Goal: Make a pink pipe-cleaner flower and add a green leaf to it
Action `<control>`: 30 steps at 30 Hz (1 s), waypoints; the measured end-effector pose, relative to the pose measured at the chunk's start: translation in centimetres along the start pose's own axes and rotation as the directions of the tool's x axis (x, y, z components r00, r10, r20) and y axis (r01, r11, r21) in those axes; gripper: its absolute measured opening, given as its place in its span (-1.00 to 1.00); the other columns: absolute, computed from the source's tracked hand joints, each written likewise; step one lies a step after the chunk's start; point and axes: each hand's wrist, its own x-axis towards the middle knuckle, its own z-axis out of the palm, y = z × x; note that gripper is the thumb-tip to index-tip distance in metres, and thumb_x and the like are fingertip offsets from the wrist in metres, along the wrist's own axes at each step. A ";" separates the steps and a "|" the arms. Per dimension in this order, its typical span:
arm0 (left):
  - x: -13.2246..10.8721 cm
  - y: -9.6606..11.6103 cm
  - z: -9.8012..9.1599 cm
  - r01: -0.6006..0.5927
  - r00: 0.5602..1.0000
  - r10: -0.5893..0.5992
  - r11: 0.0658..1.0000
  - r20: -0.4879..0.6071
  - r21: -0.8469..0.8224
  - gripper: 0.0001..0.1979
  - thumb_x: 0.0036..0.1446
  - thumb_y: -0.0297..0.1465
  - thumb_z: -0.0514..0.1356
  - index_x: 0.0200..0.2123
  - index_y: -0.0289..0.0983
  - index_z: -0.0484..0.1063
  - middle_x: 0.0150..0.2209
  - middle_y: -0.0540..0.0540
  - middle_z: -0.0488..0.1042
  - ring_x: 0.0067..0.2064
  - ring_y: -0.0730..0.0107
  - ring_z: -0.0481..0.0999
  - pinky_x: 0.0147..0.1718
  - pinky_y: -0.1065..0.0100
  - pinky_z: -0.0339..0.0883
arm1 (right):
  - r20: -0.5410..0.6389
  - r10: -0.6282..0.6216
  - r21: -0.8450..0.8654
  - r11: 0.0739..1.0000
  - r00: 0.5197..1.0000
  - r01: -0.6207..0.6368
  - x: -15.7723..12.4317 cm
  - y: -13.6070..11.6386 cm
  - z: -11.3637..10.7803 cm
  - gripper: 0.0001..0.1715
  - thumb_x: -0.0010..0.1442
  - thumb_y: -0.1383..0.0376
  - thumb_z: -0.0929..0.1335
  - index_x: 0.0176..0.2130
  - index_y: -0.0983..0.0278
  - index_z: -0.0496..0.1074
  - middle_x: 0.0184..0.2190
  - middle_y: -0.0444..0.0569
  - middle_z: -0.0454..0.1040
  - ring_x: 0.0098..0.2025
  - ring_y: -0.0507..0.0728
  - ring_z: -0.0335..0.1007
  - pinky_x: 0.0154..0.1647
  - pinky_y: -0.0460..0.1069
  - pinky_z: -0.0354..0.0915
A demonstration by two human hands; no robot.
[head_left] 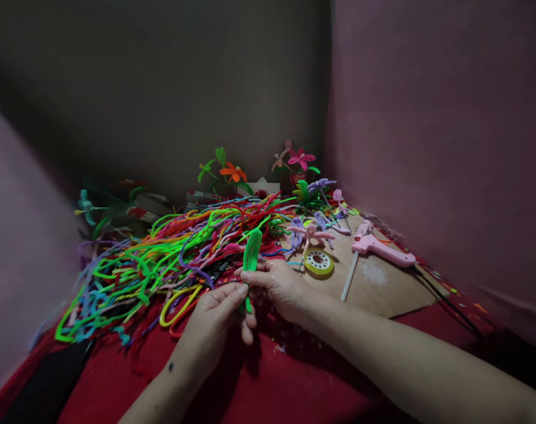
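Note:
A green pipe-cleaner leaf (252, 252), bent into a long narrow loop, stands upright between my two hands over the red cloth. My left hand (223, 305) pinches its lower end between thumb and fingers, where a short green end sticks out below. Just above, my right hand (274, 285) grips the leaf's base with thumb and forefinger. The fingertips partly hide the lower part of the leaf. Right behind the hands lies a big heap of colourful pipe cleaners (162, 253).
A pink glue gun (385, 250) with a clear glue stick rests on a brown board (400, 291) at the right, its black cord trailing away. Beside it are a yellow tape roll (319, 262) and a pink pipe-cleaner flower (312, 231). An orange flower (233, 171) stands behind, near the wall.

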 end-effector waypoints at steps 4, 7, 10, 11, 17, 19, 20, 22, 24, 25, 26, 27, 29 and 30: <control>0.0 0.0 -0.1 -0.021 1.000 0.022 0.999 -0.009 0.038 -0.69 0.11 -0.25 0.10 -0.55 -0.35 0.38 -0.61 -0.06 0.46 -0.66 0.54 0.36 -0.55 0.47 0.17 | 0.011 -0.037 0.035 0.999 0.999 0.037 0.1 0.1 0.0 -0.77 -0.05 0.28 0.43 -0.41 0.35 0.33 -0.64 -0.18 0.40 -0.76 0.00 0.29 -0.73 -0.12 0.17; 0.0 0.0 -0.1 -0.015 1.000 0.016 0.999 -0.018 0.035 -0.71 0.10 -0.26 0.11 -0.53 -0.35 0.37 -0.61 -0.05 0.46 -0.68 0.54 0.35 -0.59 0.47 0.14 | 0.037 -0.051 0.030 0.998 0.998 0.050 0.1 0.1 0.0 -0.79 -0.02 0.28 0.41 -0.42 0.35 0.32 -0.66 -0.18 0.39 -0.75 0.01 0.30 -0.72 -0.12 0.17; -0.1 0.1 0.0 -0.024 0.999 0.024 1.000 -0.027 0.016 -0.73 0.09 -0.26 0.12 -0.50 -0.34 0.36 -0.62 -0.05 0.45 -0.69 0.53 0.34 -0.59 0.47 0.15 | 0.026 -0.043 0.024 0.999 0.999 0.043 -0.1 -0.1 0.1 -0.78 -0.05 0.31 0.42 -0.40 0.36 0.33 -0.68 -0.19 0.37 -0.74 0.00 0.31 -0.71 -0.13 0.16; -0.2 0.1 0.0 -0.031 0.999 0.031 0.999 -0.029 0.011 -0.74 0.08 -0.26 0.12 -0.50 -0.34 0.36 -0.63 -0.05 0.44 -0.69 0.53 0.34 -0.59 0.47 0.15 | 0.019 -0.032 0.023 0.999 0.999 0.031 -0.2 -0.2 0.2 -0.76 -0.07 0.32 0.43 -0.38 0.36 0.33 -0.68 -0.20 0.36 -0.74 0.01 0.31 -0.71 -0.13 0.16; -0.1 0.3 0.2 -0.051 0.998 0.050 0.999 -0.033 -0.011 -0.68 0.11 -0.23 0.08 -0.53 -0.37 0.36 -0.62 -0.08 0.45 -0.69 0.51 0.35 -0.60 0.46 0.16 | 0.072 0.001 -0.032 0.999 0.997 0.001 -0.4 -0.6 0.4 -0.73 -0.06 0.24 0.43 -0.43 0.38 0.33 -0.70 -0.16 0.36 -0.74 0.01 0.29 -0.68 -0.12 0.14; -0.1 0.4 0.2 -0.050 0.998 0.050 0.998 -0.030 -0.022 -0.65 0.13 -0.22 0.06 -0.53 -0.38 0.37 -0.61 -0.11 0.46 -0.69 0.49 0.36 -0.60 0.44 0.18 | 0.009 -0.002 -0.048 0.999 1.000 0.002 -0.4 -0.6 0.4 -0.70 -0.08 0.22 0.44 -0.43 0.38 0.34 -0.68 -0.16 0.35 -0.73 -0.02 0.27 -0.69 -0.13 0.10; 0.0 0.4 0.2 -0.048 0.998 0.047 0.998 -0.030 -0.032 -0.64 0.13 -0.22 0.05 -0.52 -0.38 0.38 -0.60 -0.12 0.46 -0.68 0.48 0.37 -0.61 0.44 0.19 | -0.038 -0.004 -0.051 0.999 0.999 0.002 -0.3 -0.7 0.4 -0.69 -0.09 0.22 0.45 -0.43 0.38 0.34 -0.68 -0.16 0.35 -0.72 -0.04 0.25 -0.69 -0.14 0.07; 0.0 0.4 0.1 -0.043 0.999 0.042 0.997 -0.029 -0.059 -0.64 0.13 -0.22 0.04 -0.50 -0.39 0.39 -0.59 -0.13 0.46 -0.67 0.46 0.38 -0.63 0.44 0.19 | -0.116 -0.003 -0.053 0.999 0.993 -0.003 -0.3 -0.7 0.5 -0.69 -0.12 0.22 0.46 -0.46 0.38 0.34 -0.66 -0.16 0.33 -0.68 -0.06 0.23 -0.69 -0.16 0.04; 0.0 0.4 0.0 -0.042 0.999 0.040 0.997 -0.029 -0.072 -0.66 0.12 -0.22 0.05 -0.46 -0.39 0.40 -0.58 -0.12 0.47 -0.67 0.46 0.38 -0.64 0.45 0.18 | -0.152 0.001 -0.054 0.999 0.988 -0.009 -0.2 -0.6 0.4 -0.69 -0.13 0.22 0.46 -0.47 0.38 0.35 -0.65 -0.17 0.32 -0.66 -0.07 0.20 -0.69 -0.15 0.03; 0.1 0.3 0.0 -0.045 0.999 0.043 0.997 -0.030 -0.067 -0.67 0.12 -0.22 0.06 -0.45 -0.39 0.40 -0.58 -0.12 0.46 -0.67 0.48 0.38 -0.64 0.45 0.18 | -0.155 0.003 -0.058 0.998 0.988 -0.012 -0.2 -0.6 0.4 -0.69 -0.14 0.22 0.46 -0.48 0.38 0.35 -0.65 -0.17 0.32 -0.67 -0.07 0.19 -0.69 -0.15 0.03; 0.1 0.3 -0.1 -0.050 0.998 0.048 0.997 -0.030 -0.054 -0.67 0.12 -0.23 0.06 -0.44 -0.39 0.40 -0.58 -0.11 0.46 -0.67 0.49 0.37 -0.63 0.46 0.18 | -0.155 0.002 -0.062 0.998 0.988 -0.011 -0.2 -0.6 0.4 -0.69 -0.14 0.21 0.46 -0.48 0.38 0.35 -0.65 -0.17 0.32 -0.67 -0.07 0.18 -0.69 -0.14 0.04; 0.0 0.3 -0.1 -0.057 0.998 0.055 0.998 -0.031 -0.039 -0.68 0.11 -0.23 0.07 -0.44 -0.39 0.40 -0.58 -0.11 0.46 -0.66 0.51 0.37 -0.63 0.47 0.19 | -0.153 -0.004 -0.067 0.998 0.988 -0.006 -0.2 -0.6 0.3 -0.69 -0.14 0.21 0.46 -0.48 0.38 0.36 -0.64 -0.17 0.32 -0.67 -0.08 0.18 -0.69 -0.14 0.04; 0.0 0.4 0.0 -0.068 0.997 0.068 0.998 -0.037 -0.011 -0.70 0.09 -0.24 0.10 -0.46 -0.38 0.39 -0.59 -0.09 0.46 -0.66 0.53 0.36 -0.62 0.48 0.18 | -0.152 -0.015 -0.081 0.997 0.988 0.002 -0.1 -0.5 0.3 -0.70 -0.14 0.22 0.45 -0.47 0.38 0.35 -0.64 -0.17 0.33 -0.68 -0.08 0.17 -0.69 -0.14 0.04; 0.0 0.5 0.0 -0.066 0.997 0.066 0.998 -0.040 0.005 -0.72 0.08 -0.24 0.11 -0.47 -0.37 0.38 -0.59 -0.08 0.45 -0.66 0.53 0.36 -0.63 0.49 0.18 | -0.158 -0.018 -0.090 0.996 0.987 0.004 -0.1 -0.5 0.3 -0.71 -0.13 0.23 0.45 -0.47 0.37 0.35 -0.63 -0.16 0.33 -0.68 -0.08 0.16 -0.70 -0.14 0.04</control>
